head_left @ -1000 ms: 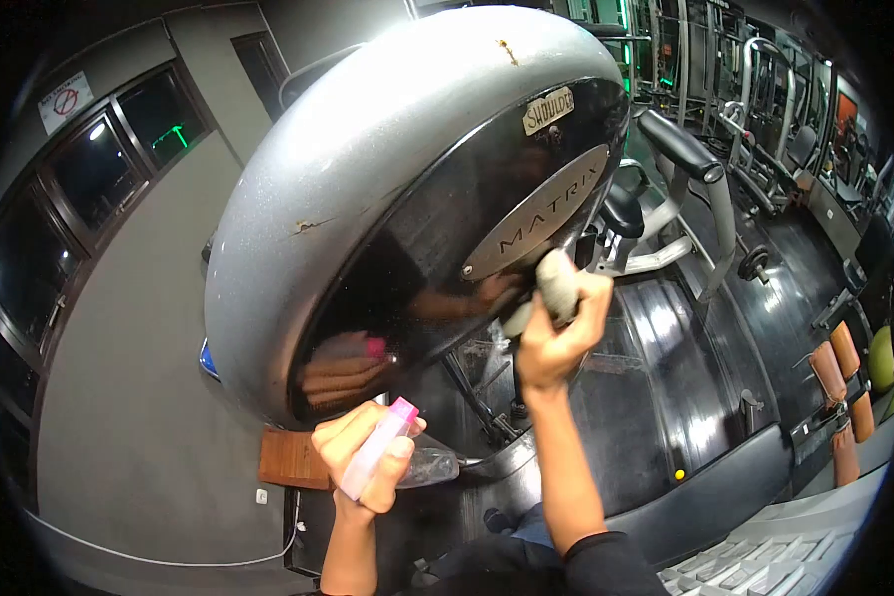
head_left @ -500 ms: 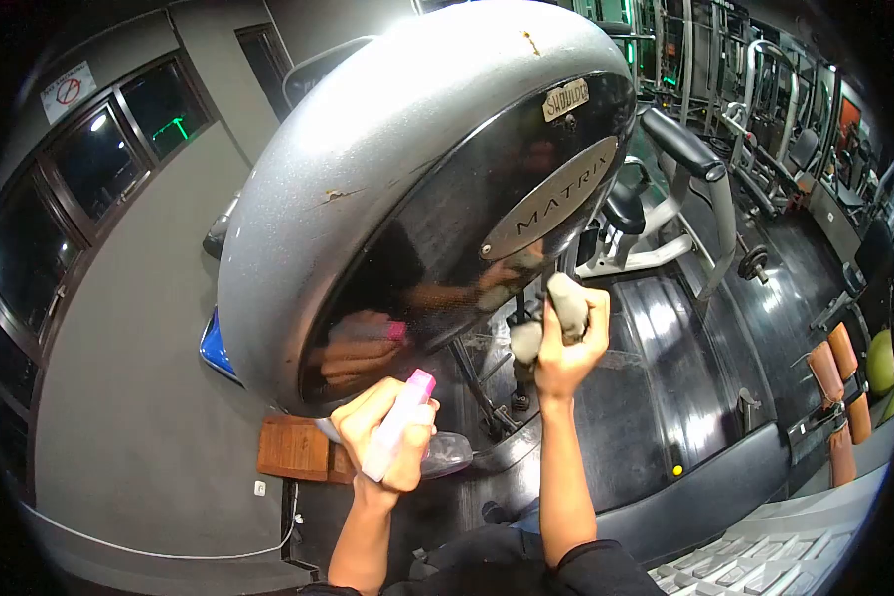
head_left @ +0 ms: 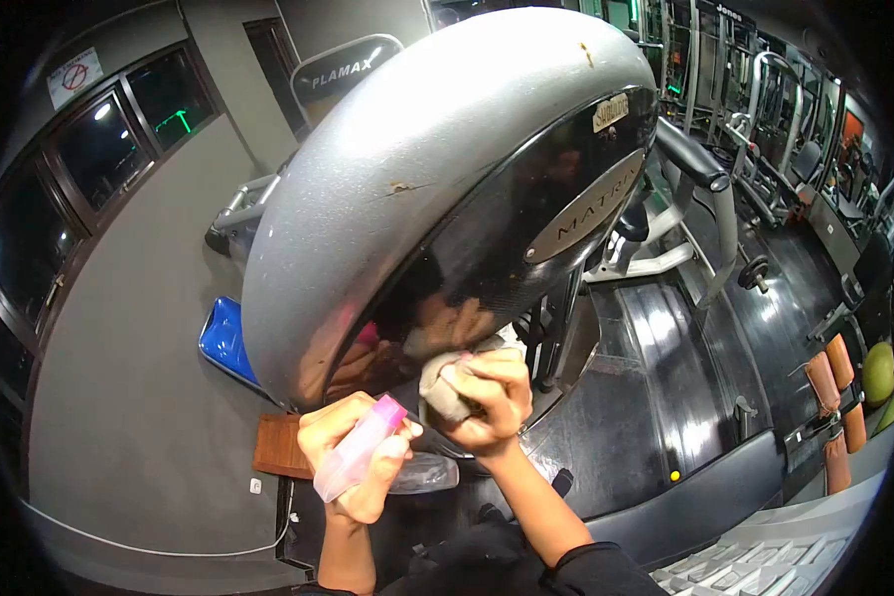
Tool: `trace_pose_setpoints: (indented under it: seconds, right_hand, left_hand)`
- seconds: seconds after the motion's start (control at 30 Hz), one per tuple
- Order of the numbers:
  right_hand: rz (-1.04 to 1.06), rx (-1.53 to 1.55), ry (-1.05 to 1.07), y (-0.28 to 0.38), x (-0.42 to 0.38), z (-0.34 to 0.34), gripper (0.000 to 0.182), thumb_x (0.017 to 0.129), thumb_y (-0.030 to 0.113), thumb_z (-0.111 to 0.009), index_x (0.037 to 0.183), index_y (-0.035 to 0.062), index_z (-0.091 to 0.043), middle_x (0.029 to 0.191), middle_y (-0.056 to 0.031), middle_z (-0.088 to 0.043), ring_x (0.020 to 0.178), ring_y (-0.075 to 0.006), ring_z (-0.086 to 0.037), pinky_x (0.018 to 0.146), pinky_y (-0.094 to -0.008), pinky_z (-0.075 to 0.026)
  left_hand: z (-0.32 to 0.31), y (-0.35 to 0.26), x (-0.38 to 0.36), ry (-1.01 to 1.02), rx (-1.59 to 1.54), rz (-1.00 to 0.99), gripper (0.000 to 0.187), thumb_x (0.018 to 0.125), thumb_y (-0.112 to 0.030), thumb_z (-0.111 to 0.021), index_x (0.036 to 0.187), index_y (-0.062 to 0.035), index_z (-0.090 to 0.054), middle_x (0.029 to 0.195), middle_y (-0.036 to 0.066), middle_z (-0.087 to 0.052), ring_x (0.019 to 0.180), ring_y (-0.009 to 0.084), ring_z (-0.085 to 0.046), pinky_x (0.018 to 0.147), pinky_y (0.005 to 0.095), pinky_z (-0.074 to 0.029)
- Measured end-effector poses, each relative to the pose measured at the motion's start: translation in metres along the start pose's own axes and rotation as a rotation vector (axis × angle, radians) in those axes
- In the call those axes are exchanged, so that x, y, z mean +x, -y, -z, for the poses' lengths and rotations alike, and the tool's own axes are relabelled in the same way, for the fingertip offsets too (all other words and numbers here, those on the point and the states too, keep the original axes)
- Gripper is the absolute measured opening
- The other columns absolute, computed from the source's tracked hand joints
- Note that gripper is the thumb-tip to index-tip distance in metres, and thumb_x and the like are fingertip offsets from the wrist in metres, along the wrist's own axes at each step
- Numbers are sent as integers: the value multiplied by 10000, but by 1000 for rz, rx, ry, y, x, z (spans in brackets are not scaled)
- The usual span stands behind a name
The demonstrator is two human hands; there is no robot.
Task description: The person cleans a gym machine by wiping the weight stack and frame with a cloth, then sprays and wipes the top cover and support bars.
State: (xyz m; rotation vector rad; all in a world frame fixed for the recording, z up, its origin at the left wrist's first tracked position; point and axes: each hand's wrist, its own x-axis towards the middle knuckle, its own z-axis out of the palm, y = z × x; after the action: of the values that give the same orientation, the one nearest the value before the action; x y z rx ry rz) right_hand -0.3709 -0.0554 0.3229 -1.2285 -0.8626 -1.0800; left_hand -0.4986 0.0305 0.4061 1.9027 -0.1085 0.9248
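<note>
My left hand (head_left: pixel 353 452) is wrapped round a spray bottle (head_left: pixel 360 459) with a pink top and a clear, pinkish body, tilted up to the right. Bunched in my right hand (head_left: pixel 492 402) is a grey-beige cloth (head_left: pixel 445 389), close against the lower edge of the machine's glossy black panel (head_left: pixel 457 268); whether it touches is hard to tell. The panel carries an oval MATRIX plate (head_left: pixel 586 209) and a small taped label (head_left: pixel 611 113). A thick silver housing (head_left: pixel 368 149) curves round it. Both hands are mirrored in the black surface.
A blue seat (head_left: pixel 226 340) and a wooden block (head_left: pixel 276 444) are by the wall at left. A clear bottle-like object (head_left: pixel 425 474) lies behind my left hand. Gym machines line the right side. A dumbbell (head_left: pixel 755 272) and a yellow ball (head_left: pixel 675 476) are on the dark floor.
My right hand has moved left and down with the cloth, from beside the machine to its panel's lower edge. My left hand has shifted slightly left and down. The view has shifted a little.
</note>
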Motion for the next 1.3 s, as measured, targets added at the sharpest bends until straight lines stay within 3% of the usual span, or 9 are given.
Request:
trace_pose_setpoints:
  seconds: [0.13,0.27,0.3,0.6,0.8,0.93,1.0,1.13,1.3]
  right_hand:
    - [112,-43,-37,-28,17,15,311,686,227,-797,915,110,-621,912,-59,-606,783,-250,-601,691,-370,-481]
    - [-283,-170,-254,-47,57,35,307,626,-32,-719,906,26,-607,908,-116,-615,821,-286,-592,759,-362,-479]
    - [-254,-214,-239,-44,60,36,296,634,-9,-730,903,33,-614,903,-114,-619,821,-287,-594,754,-364,-482]
    - [120,-58,66,-4,49,19,273,679,239,-817,842,68,-680,867,-74,-619,735,-263,-620,618,-336,-500]
    - [-105,-301,-167,-14,106,34,291,584,68,-742,861,72,-653,846,-93,-639,805,-281,-605,717,-368,-506]
    - [139,-130,-24,16,88,11,315,523,74,-747,836,99,-726,819,-58,-646,691,-213,-621,611,-323,-508]
    - [225,-38,176,32,81,7,218,629,152,-801,800,72,-691,791,-71,-633,703,-230,-620,608,-331,-496]
    - [241,-158,87,12,114,21,220,687,192,-802,844,73,-704,793,-75,-638,723,-228,-616,644,-323,-491]
    - [77,-257,7,12,150,28,235,676,35,-714,910,35,-704,847,-71,-618,740,-186,-588,704,-288,-461]
  left_hand:
    - [16,-8,5,18,52,-65,225,719,-210,-688,754,12,-676,649,77,-659,553,159,-618,532,261,-465]
    - [30,-20,2,-62,162,1,212,694,-198,-686,723,12,-676,670,91,-678,558,165,-628,543,255,-473]
    - [32,-14,4,-50,168,-107,348,729,-289,-660,695,54,-611,644,143,-640,475,190,-599,448,283,-481]
    - [44,-25,28,-45,74,-40,329,687,-279,-652,734,45,-693,654,116,-682,490,191,-633,505,273,-499]
    - [50,-18,26,15,5,-28,338,684,-273,-649,754,53,-701,654,123,-678,494,187,-637,508,268,-508]
    - [48,-19,27,18,27,-39,339,687,-271,-646,754,56,-703,644,120,-672,488,172,-632,498,259,-502]
    - [47,-18,24,-8,26,-44,339,688,-271,-645,753,57,-703,640,118,-670,484,167,-628,494,257,-498]
    - [49,-16,23,-28,-2,-8,328,685,-254,-638,759,58,-706,635,122,-665,482,163,-621,483,251,-482]
    - [49,-10,21,-33,-83,-15,288,689,-210,-623,761,56,-705,633,123,-661,491,165,-625,488,253,-484]
